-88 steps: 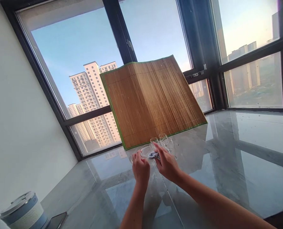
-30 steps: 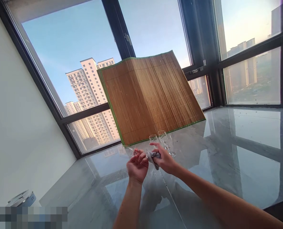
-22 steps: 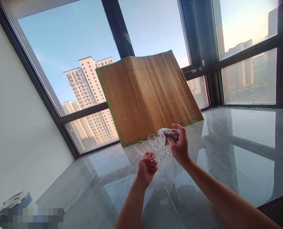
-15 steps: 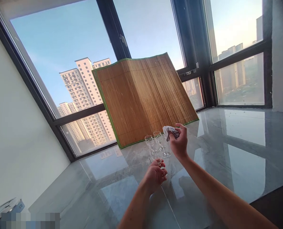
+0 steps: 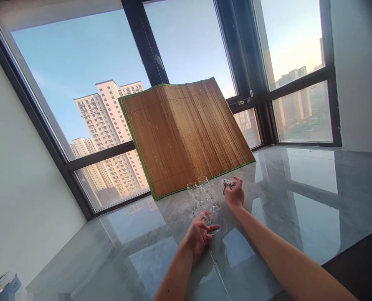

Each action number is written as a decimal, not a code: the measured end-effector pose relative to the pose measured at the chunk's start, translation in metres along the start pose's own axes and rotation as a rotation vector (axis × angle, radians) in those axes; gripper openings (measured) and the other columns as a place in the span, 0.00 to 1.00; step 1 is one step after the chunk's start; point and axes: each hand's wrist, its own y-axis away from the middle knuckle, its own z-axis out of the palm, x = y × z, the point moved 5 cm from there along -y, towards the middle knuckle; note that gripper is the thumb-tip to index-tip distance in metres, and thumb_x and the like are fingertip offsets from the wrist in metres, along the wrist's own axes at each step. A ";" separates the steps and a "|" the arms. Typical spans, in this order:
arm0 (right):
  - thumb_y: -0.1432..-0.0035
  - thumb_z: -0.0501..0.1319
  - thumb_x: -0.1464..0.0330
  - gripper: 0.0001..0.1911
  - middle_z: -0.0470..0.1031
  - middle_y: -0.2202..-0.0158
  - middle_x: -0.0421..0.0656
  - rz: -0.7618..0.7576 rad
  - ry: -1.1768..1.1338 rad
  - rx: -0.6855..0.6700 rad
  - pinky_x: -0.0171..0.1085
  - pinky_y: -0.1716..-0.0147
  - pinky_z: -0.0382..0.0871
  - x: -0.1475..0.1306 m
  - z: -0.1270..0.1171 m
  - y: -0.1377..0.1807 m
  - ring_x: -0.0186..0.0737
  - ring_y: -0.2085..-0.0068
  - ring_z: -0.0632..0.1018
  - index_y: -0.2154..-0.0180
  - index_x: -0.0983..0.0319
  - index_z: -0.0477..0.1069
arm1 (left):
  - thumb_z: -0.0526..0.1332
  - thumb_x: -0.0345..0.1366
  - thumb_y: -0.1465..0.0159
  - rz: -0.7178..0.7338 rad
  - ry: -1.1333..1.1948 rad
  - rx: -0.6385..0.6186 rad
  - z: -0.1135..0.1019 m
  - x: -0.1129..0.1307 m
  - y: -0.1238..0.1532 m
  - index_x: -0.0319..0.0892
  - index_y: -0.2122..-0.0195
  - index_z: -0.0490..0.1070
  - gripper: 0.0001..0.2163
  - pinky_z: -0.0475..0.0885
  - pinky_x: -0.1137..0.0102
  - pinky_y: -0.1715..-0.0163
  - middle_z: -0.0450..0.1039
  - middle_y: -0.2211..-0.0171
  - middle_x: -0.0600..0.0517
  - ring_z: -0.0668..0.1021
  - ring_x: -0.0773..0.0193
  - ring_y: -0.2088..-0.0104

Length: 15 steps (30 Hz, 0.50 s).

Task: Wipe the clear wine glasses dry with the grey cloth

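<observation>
At the near end of a small cluster of clear stemmed glasses [image 5: 193,190], my left hand [image 5: 200,234] has its fingers around the stem of the closest stemmed glass [image 5: 207,205], low near its foot. One finger stretches out across the glass's foot, which appears to rest on the counter. My right hand [image 5: 235,196] is closed on a crumpled white-and-grey cloth [image 5: 228,183], to the right of the glasses and apart from them. The fingers partly cover the cloth. Overlapping transparent bowls make the individual glasses hard to separate.
Behind the glasses, a bamboo mat [image 5: 186,133] with green edging leans against the windows. The glossy grey marble counter [image 5: 154,251] reflects the light. A metallic-and-blue object [image 5: 6,286] is partly visible at the lower left. A dark area borders the counter at lower right.
My right hand has drawn the cloth away from the glasses, turned and lowered slightly. My left hand remains at the near glass, which is lower, with one finger straightened. The view has shifted slightly.
</observation>
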 end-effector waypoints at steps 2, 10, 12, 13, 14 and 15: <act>0.47 0.55 0.67 0.26 0.76 0.58 0.49 -0.005 0.017 -0.026 0.39 0.67 0.63 0.003 0.002 0.001 0.47 0.64 0.76 0.45 0.61 0.61 | 0.57 0.26 0.58 0.007 -0.020 0.063 -0.008 0.007 0.002 0.45 0.53 0.68 0.28 0.53 0.80 0.85 0.63 0.44 0.47 0.77 0.67 0.66; 0.46 0.55 0.67 0.25 0.76 0.59 0.50 -0.013 -0.007 -0.087 0.39 0.65 0.63 0.007 0.010 0.004 0.45 0.65 0.75 0.45 0.63 0.61 | 0.57 0.30 0.48 0.535 -1.010 0.489 -0.037 0.050 0.015 0.43 0.63 0.75 0.12 0.66 0.69 0.67 0.73 0.65 0.49 0.73 0.63 0.69; 0.47 0.55 0.66 0.26 0.76 0.59 0.50 0.007 -0.009 -0.080 0.39 0.65 0.63 0.009 0.010 0.003 0.45 0.65 0.75 0.45 0.63 0.61 | 0.59 0.31 0.46 0.648 -1.280 0.450 -0.031 0.052 0.019 0.44 0.65 0.76 0.10 0.66 0.65 0.59 0.74 0.65 0.49 0.74 0.58 0.63; 0.47 0.55 0.66 0.26 0.76 0.59 0.50 0.022 -0.008 -0.075 0.40 0.65 0.63 0.010 0.010 0.002 0.46 0.65 0.75 0.46 0.62 0.61 | 0.59 0.32 0.45 0.659 -1.360 0.421 -0.029 0.051 0.019 0.45 0.65 0.77 0.09 0.65 0.63 0.57 0.74 0.64 0.48 0.74 0.57 0.60; 0.48 0.56 0.65 0.26 0.76 0.58 0.50 0.036 -0.009 -0.070 0.40 0.65 0.63 0.011 0.010 0.002 0.46 0.64 0.75 0.46 0.62 0.61 | 0.60 0.32 0.45 0.651 -1.412 0.394 -0.028 0.049 0.020 0.45 0.65 0.77 0.09 0.65 0.62 0.55 0.75 0.63 0.48 0.74 0.56 0.59; 0.48 0.56 0.65 0.26 0.76 0.58 0.50 0.048 -0.011 -0.065 0.40 0.65 0.63 0.012 0.010 0.001 0.46 0.64 0.75 0.46 0.62 0.62 | 0.61 0.33 0.45 0.641 -1.444 0.375 -0.028 0.048 0.020 0.45 0.64 0.78 0.09 0.65 0.61 0.54 0.75 0.62 0.47 0.74 0.55 0.58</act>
